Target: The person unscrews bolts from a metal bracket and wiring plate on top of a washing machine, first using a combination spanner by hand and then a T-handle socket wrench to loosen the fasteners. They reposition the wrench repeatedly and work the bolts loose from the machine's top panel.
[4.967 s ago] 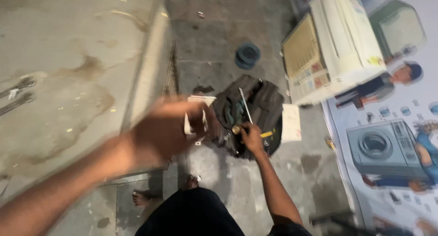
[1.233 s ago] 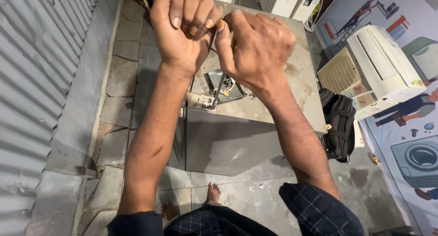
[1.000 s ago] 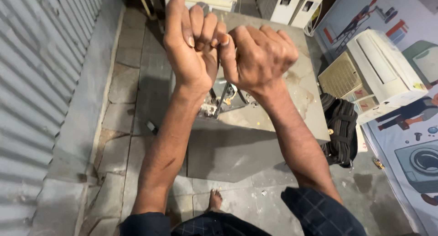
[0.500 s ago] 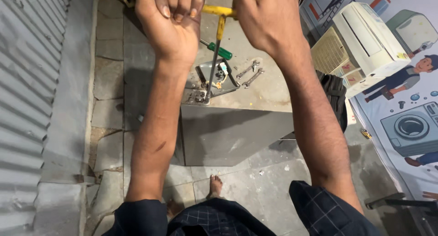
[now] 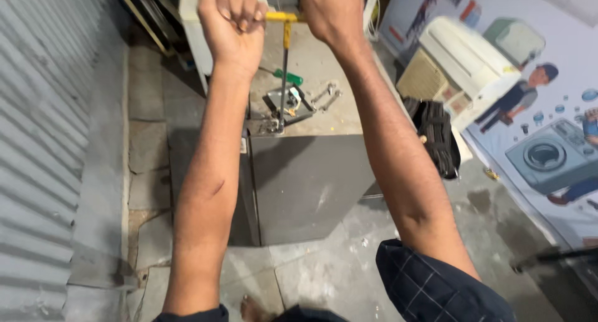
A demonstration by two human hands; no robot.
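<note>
Both hands grip the yellow T-shaped metal wrench (image 5: 284, 42) — left hand (image 5: 230, 20) at nine o'clock, right hand (image 5: 330, 10) at three, fingers shut tight. It looks stiff and hard — best held by the crossbar.

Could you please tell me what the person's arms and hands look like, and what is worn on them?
Both forearms are bare from the wrist to near the elbow. The left hand and the right hand wear no gloves, and no rings or watch can be seen. Dark navy sleeves with a thin pale check pattern are pushed up by the elbows, clearest on the right arm.
</note>
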